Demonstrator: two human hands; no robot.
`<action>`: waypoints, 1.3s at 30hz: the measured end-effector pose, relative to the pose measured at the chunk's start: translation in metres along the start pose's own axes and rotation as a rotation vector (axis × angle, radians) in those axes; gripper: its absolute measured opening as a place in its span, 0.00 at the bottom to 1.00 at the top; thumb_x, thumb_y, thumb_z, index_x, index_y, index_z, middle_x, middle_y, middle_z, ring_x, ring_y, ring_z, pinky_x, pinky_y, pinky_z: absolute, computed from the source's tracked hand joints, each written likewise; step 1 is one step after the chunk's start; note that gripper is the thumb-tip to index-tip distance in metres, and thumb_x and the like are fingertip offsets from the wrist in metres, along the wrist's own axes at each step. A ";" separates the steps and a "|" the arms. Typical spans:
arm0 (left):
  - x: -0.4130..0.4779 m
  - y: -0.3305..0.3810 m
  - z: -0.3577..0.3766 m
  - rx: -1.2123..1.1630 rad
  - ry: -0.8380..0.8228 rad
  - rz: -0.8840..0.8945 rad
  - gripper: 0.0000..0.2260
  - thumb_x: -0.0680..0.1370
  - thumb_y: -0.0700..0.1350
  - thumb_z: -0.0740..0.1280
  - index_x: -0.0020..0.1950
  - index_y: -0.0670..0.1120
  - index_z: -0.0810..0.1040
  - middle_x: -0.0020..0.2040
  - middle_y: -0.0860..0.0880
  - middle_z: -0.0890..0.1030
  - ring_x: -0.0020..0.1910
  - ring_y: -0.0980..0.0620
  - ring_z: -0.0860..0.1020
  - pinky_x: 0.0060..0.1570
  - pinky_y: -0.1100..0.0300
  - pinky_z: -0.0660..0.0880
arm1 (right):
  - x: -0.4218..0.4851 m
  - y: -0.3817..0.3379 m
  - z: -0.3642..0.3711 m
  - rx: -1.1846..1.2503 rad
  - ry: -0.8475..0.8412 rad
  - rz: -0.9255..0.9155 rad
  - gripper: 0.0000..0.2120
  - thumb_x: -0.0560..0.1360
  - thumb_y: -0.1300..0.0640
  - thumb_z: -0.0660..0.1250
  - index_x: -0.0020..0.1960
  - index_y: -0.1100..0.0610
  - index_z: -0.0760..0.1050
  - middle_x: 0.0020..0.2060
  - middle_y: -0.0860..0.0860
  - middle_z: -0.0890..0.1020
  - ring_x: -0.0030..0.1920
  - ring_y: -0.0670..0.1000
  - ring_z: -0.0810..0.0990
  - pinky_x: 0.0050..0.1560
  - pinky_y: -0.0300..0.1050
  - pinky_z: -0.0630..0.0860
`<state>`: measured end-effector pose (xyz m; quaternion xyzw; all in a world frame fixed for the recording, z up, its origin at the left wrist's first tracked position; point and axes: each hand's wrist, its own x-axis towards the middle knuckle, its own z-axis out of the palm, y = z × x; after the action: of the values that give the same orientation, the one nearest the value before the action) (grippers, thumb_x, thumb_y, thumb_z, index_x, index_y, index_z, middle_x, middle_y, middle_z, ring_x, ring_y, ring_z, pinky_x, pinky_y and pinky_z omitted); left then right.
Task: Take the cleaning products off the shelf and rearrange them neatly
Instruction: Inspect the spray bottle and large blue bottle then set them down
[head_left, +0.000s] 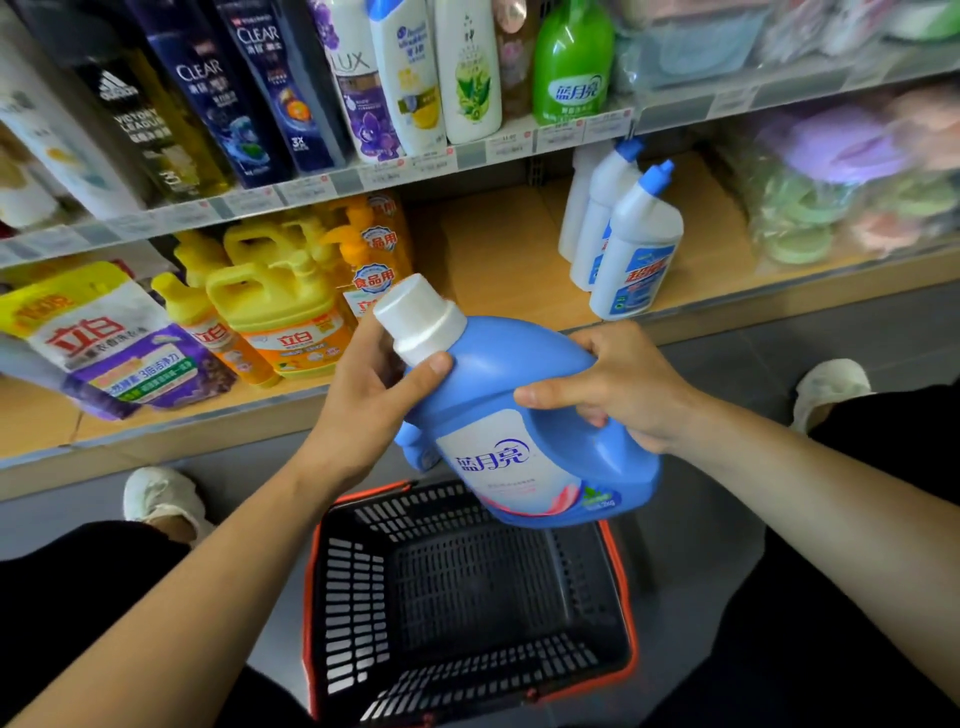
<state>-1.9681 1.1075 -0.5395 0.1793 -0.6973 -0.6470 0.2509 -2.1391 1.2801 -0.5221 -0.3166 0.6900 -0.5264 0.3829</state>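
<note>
Logged blue detergent jug (524, 415) off the lower shelf (493, 249), carried in mid-air just in front of that shelf's front edge and directly above a black shopping basket (348, 597) on the floor. Tilted, with white screw cap (418, 317) toward the upper left and label side up.

Gripped at two points:
- left hand (374, 384) curled around the neck just below the cap, thumb pressed on the blue shoulder;
- right hand (623, 384) closed round the moulded handle, fingers threaded through the opening.

Probably held two-handed for bulk and weight: handle grip for the load, neck grip for steadying the tilt. Judgement only.

Noted tan shelf board showing mid-shelf, between yellow dish-soap jugs (275, 306) toward the left end and white bottles with blue angled caps (639, 249) toward the right. Likely the slot for putting items back in order. Also seen near the left front edge: a glossy soft refill pouch (104, 343), lying slanted.

Materials and shapes:
- Jug of smooth, slightly glossy moulded plastic, with rounded shoulders and a flat printed label.
- Cap plain, cylindrical, matte.
- Basket of rigid slotted plastic with an orange rim.

Shampoo bottles (249, 93) ranked upright along the upper shelf's front edge. Packets at the right end blurred, so not identified.
</note>
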 end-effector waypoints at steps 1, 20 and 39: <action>0.001 0.000 -0.001 -0.014 -0.012 0.003 0.27 0.77 0.49 0.71 0.74 0.44 0.69 0.66 0.47 0.80 0.67 0.49 0.77 0.63 0.56 0.75 | 0.001 0.000 0.000 0.049 -0.022 0.023 0.28 0.53 0.48 0.83 0.35 0.61 0.68 0.22 0.52 0.63 0.23 0.50 0.60 0.26 0.42 0.57; 0.007 0.017 -0.010 -0.207 0.075 -0.067 0.20 0.81 0.52 0.64 0.70 0.46 0.73 0.60 0.46 0.84 0.63 0.46 0.80 0.63 0.54 0.76 | -0.002 0.003 0.018 0.105 -0.134 0.032 0.19 0.57 0.49 0.83 0.26 0.51 0.71 0.22 0.49 0.66 0.22 0.48 0.61 0.25 0.40 0.59; 0.010 0.019 -0.011 -0.052 -0.033 0.118 0.15 0.67 0.40 0.78 0.49 0.53 0.79 0.45 0.48 0.81 0.51 0.46 0.82 0.51 0.52 0.78 | -0.011 0.001 0.017 -0.174 -0.040 -0.033 0.30 0.52 0.40 0.81 0.31 0.61 0.70 0.25 0.48 0.69 0.27 0.48 0.65 0.31 0.45 0.60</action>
<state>-1.9685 1.0942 -0.5190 0.1206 -0.6937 -0.6517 0.2820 -2.1185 1.2810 -0.5234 -0.3707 0.7200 -0.4641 0.3589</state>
